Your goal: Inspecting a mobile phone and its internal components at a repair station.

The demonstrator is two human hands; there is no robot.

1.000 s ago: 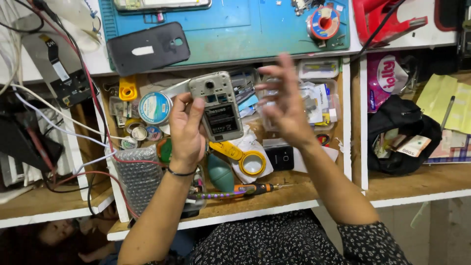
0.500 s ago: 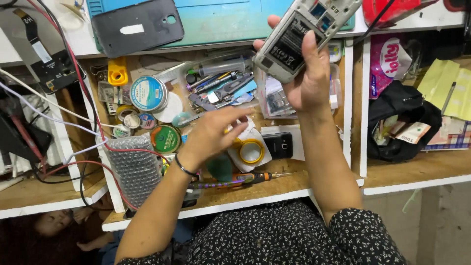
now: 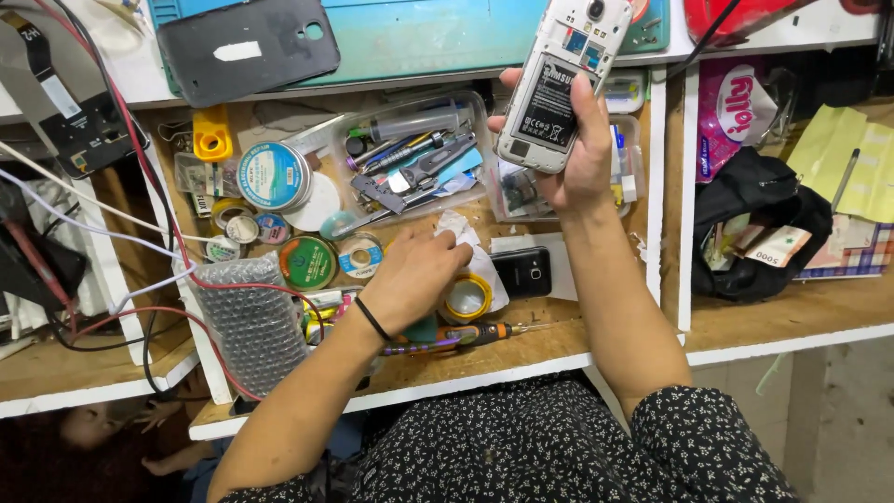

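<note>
**Right hand holds an opened phone up, left hand down among the drawer clutter**

My right hand (image 3: pixel 573 154) is wrapped around a white phone (image 3: pixel 559 84) with its back cover off, the battery showing, and holds it raised above the far edge of the drawer (image 3: pixel 484 359), tilted a little to the right. The thumb lies along the phone's left edge and the fingers curl behind it.

My left hand (image 3: pixel 414 275) is lowered into the drawer, palm down, fingers bent and loosely curled. Its fingertips rest on a crumpled white tissue (image 3: pixel 470 244), just beside a roll of yellow tape (image 3: pixel 467 298). I cannot tell whether it is gripping anything under the palm. A black band sits on that wrist.

Near the left hand, a small black phone (image 3: pixel 521 272) lies flat on a white sheet, to the right of the tape. A screwdriver (image 3: pixel 461 337) with an orange and black handle lies along the drawer's front edge, just below the hand. Round tins and spools of solder sit to the left of the hand, next to a bundle of bubble wrap (image 3: pixel 247 317). A clear plastic tray (image 3: pixel 414 154) of tweezers and tools sits behind the hand. The phone's dark back cover (image 3: pixel 247 47) lies on the bench top above the drawer, beside a blue-green work mat (image 3: pixel 419 33).
</note>
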